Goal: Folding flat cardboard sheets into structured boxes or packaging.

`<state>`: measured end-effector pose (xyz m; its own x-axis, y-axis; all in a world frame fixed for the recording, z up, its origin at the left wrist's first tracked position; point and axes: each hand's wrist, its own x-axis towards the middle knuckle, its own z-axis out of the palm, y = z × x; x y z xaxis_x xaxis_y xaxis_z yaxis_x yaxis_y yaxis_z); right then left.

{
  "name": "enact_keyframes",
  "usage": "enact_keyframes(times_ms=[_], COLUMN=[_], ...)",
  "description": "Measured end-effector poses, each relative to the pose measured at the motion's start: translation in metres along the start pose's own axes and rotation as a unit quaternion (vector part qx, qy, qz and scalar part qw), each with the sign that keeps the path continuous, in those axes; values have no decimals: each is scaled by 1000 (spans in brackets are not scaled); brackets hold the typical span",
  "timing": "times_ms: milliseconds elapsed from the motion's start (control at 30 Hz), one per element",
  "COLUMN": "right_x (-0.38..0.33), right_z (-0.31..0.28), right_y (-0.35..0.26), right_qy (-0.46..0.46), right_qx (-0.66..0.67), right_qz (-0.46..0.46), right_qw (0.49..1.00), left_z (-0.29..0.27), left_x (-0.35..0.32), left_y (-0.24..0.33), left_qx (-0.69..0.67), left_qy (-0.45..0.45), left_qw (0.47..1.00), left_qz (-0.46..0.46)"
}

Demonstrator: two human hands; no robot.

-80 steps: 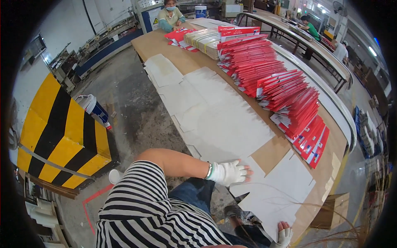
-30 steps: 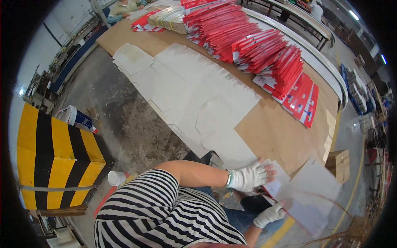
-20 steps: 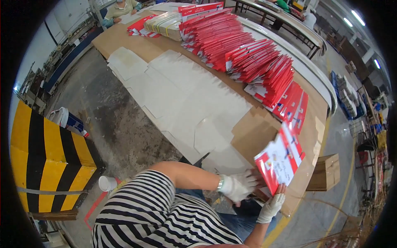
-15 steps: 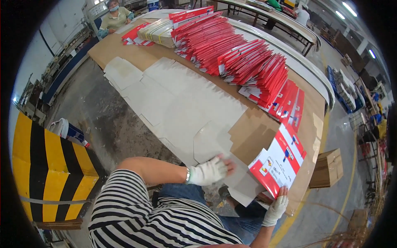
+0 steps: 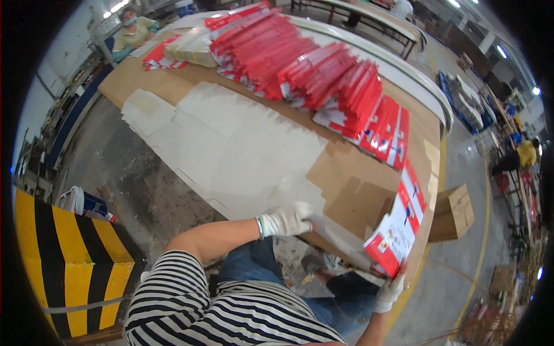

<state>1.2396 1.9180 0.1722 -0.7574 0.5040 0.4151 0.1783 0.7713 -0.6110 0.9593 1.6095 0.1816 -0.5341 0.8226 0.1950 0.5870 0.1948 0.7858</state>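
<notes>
My right hand (image 5: 390, 292), in a white glove, grips the lower edge of a red, white and blue printed carton blank (image 5: 399, 229), which bends upward off the table's near right end. My left hand (image 5: 289, 219), also gloved, is closed with its fingers pinching the edge of a grey-white card sheet (image 5: 340, 237). Motion smears that sheet, and its far end meets the printed blank. Beside my left hand, overlapping plain grey-white card sheets (image 5: 231, 138) lie flat. Beyond them, a long fanned row of red and white folded cartons (image 5: 334, 78) runs along the table.
Brown board covers the table (image 5: 358, 173). A cardboard box (image 5: 453, 213) stands on the floor at right, and a yellow-and-black striped barrier (image 5: 75, 265) at left. A masked person (image 5: 133, 34) is at the table's far left end. A pale bucket (image 5: 78, 202) sits by the barrier.
My left hand has gone from open and blurred above the sheets to closed on a sheet's edge. The printed blank has tilted more upright in my right hand. The whole view has shifted slightly.
</notes>
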Motion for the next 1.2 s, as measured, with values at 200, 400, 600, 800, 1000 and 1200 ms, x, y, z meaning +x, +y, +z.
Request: enact_keyframes(times_ms=[200, 400, 600, 800, 1000, 1200], right_x=[14, 41, 40, 22, 20, 21], right_z=[-3, 24, 40, 36, 38, 35], right_y=[-21, -93, -95, -99, -97, -92], right_qy=[-40, -247, -262, -232, -218, -217], right_qx=[-113, -215, -201, -236, -234, -223], right_qz=[-75, -156, -173, -137, -135, -142], right_qw=[990, 932, 928, 934, 938, 940], left_z=[19, 22, -36, -56, -15, 25], left_x=[21, 18, 0, -20, -4, 27], left_y=[10, 25, 64, 33, 26, 3], left_qx=[227, 273, 462, 463, -247, -417], left_qy=[11, -51, -284, -79, 257, 341], left_qw=[972, 960, 840, 883, 916, 830], left_qz=[-50, 43, 28, 3, -187, -145])
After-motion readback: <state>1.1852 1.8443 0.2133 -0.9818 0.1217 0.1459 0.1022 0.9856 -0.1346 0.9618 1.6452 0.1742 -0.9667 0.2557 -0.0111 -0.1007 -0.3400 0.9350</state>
